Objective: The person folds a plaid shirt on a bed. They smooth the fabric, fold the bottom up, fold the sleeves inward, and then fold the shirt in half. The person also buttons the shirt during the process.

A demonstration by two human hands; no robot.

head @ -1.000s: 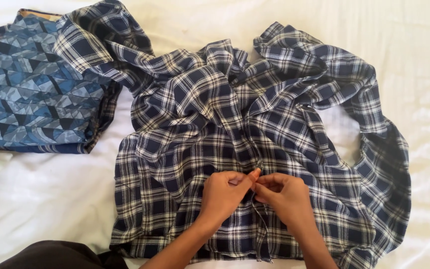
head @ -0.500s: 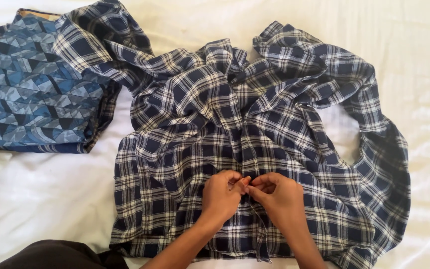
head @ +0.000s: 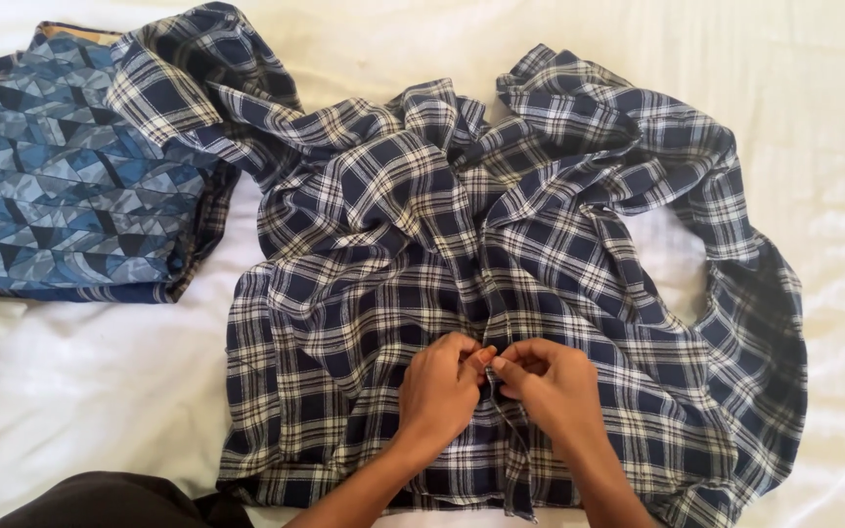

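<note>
I see my left hand (head: 439, 383) and right hand (head: 552, 383) meeting at the front placket of the plaid shirt (head: 422, 244), fingertips (head: 486, 357) pinched together on the fabric edges there (whether a button sits between them I cannot tell). The shirt lies crumpled, front up, across the middle of the white bed (head: 70, 391), sleeves bunched toward the far edge. A folded blue patterned cloth (head: 51, 205) lies at the bed's far left, one sleeve overlapping it.
</note>
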